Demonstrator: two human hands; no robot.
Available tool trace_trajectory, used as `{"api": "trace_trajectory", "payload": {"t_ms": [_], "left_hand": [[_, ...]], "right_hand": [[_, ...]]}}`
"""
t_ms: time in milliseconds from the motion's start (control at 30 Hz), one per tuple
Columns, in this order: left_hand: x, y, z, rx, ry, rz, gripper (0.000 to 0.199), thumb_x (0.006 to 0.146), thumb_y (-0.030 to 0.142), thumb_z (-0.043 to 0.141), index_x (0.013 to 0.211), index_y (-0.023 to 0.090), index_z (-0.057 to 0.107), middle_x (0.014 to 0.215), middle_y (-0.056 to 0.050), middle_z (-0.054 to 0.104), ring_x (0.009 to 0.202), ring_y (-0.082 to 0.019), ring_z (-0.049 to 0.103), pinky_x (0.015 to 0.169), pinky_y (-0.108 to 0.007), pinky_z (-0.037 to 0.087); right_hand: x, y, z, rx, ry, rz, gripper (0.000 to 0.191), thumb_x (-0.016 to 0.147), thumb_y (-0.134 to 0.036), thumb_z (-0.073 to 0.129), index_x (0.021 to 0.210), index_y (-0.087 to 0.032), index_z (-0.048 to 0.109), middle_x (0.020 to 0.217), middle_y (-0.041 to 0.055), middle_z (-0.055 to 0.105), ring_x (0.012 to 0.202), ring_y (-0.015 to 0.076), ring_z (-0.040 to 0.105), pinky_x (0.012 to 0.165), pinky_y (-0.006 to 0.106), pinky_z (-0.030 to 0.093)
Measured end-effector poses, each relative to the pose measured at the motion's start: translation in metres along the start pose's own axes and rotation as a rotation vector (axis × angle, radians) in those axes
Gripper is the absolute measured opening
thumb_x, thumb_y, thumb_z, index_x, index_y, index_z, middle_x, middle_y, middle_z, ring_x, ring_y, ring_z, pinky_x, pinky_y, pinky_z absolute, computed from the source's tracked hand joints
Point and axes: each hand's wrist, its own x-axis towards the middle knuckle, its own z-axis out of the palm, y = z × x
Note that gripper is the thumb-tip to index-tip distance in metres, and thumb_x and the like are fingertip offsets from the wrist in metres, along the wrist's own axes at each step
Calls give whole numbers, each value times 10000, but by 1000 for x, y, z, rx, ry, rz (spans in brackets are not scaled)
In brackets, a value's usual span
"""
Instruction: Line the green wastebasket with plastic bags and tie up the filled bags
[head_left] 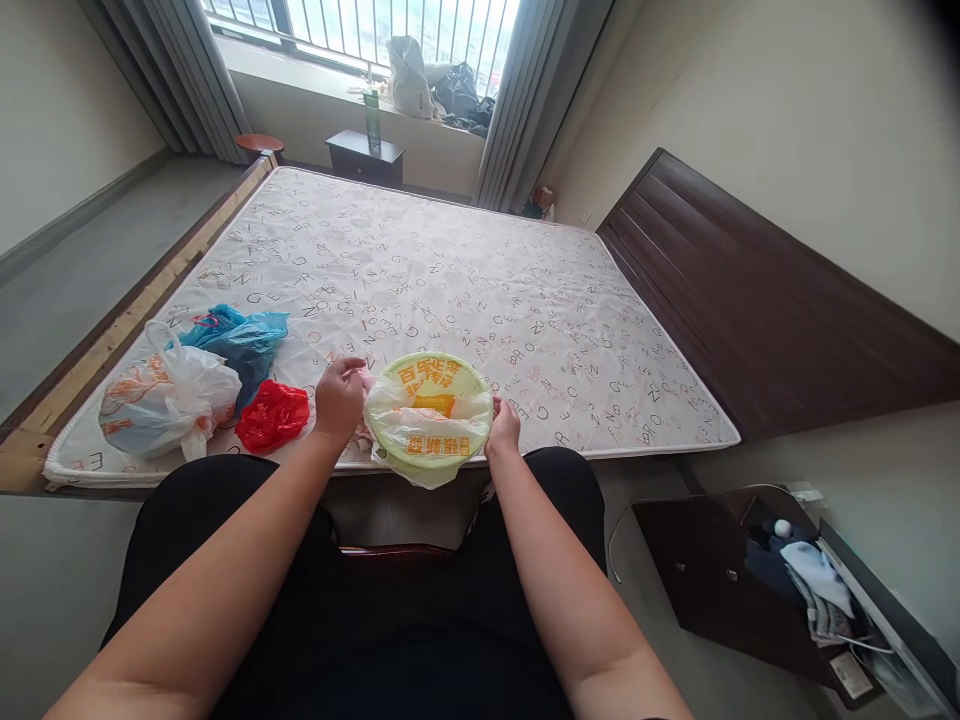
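A round pale green container wrapped in a thin clear bag with orange print (429, 415) is at the mattress's near edge, in front of my body. My right hand (504, 428) grips its right side, fingers curled at the rim. My left hand (341, 396) is at its left, fingers bent together near a pinkish cloth or bag (365, 437); what they hold, if anything, is too small to tell. To the left lie a crumpled red bag (273, 415), a blue plastic bag (247, 345) and a tied white bag with orange print (161, 400).
The patterned mattress (450, 270) stretches ahead, with a dark headboard (750, 290) on the right. A nightstand with clothes (817, 580) stands at lower right. A green bottle (373, 120) stands on a small cabinet (352, 158) near the window.
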Motion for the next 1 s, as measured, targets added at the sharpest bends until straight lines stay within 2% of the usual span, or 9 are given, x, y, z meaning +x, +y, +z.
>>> {"api": "trace_trajectory", "payload": {"t_ms": [67,167,233,333,500,600,700,833,1000], "left_hand": [[-16,23,0,-37,-192,72,198,854,172,660,1020,230,750,1225,-77,731,1338,-302,581,1155,-377,454],[-49,36,9,-119,-596,56,228,786,255,799,1011,254,763,1298,-93,722,1434,-339,512,1208,-403,398],[-70,25,16,-1,-793,73,351,666,336,906,978,257,766,1265,-137,735,1422,-414,514,1231,-480,349],[-94,-8,25,400,-972,69,388,533,428,961,766,236,717,948,-190,766,1235,-524,624,1152,-608,378],[-106,-47,34,646,-1070,56,322,565,388,897,531,231,618,672,-176,689,975,-527,704,1024,-665,440],[-105,-51,39,647,-1095,88,269,620,359,856,520,222,648,681,-201,688,950,-533,705,1006,-697,433],[-106,-49,42,718,-1143,167,191,636,252,840,542,202,681,701,-221,701,906,-516,714,963,-687,470],[-112,-42,43,792,-1183,234,71,674,149,822,649,177,762,783,-244,742,930,-491,732,958,-641,506],[-124,-36,53,933,-1285,278,226,657,88,837,883,90,827,966,-259,774,1025,-459,720,995,-611,517]], "right_hand": [[-10,-8,-4,-83,81,-112,255,890,-482,471,1008,-292,592,1062,49,739,1072,222,703,947,377,596],[-26,-15,-4,-228,10,-219,341,891,-464,532,1170,-288,614,1284,59,698,1306,220,608,1086,396,531],[-35,-17,-2,-301,-31,-270,382,874,-415,570,1232,-288,610,1404,57,643,1444,215,493,1179,408,456],[-42,-19,3,-410,-72,-317,441,847,-358,607,1282,-287,606,1520,51,558,1533,218,376,1283,425,318],[-41,-18,8,-524,-173,-311,599,816,-249,590,1414,-284,558,1593,55,484,1565,232,322,1340,454,164],[-44,-19,8,-629,-171,-355,627,832,-198,538,1454,-278,540,1651,59,413,1598,240,247,1343,504,74],[-55,-22,12,-728,-233,-530,542,870,-186,529,1395,-288,613,1658,59,413,1623,276,182,1314,588,-49],[-68,-22,22,-948,-521,-672,403,946,-182,508,1269,-332,695,1502,46,603,1567,292,334,1282,634,-122],[-68,-10,20,-1573,-634,-551,339,990,-238,509,1265,-216,706,1422,139,656,1481,316,445,1286,614,-85]]}}
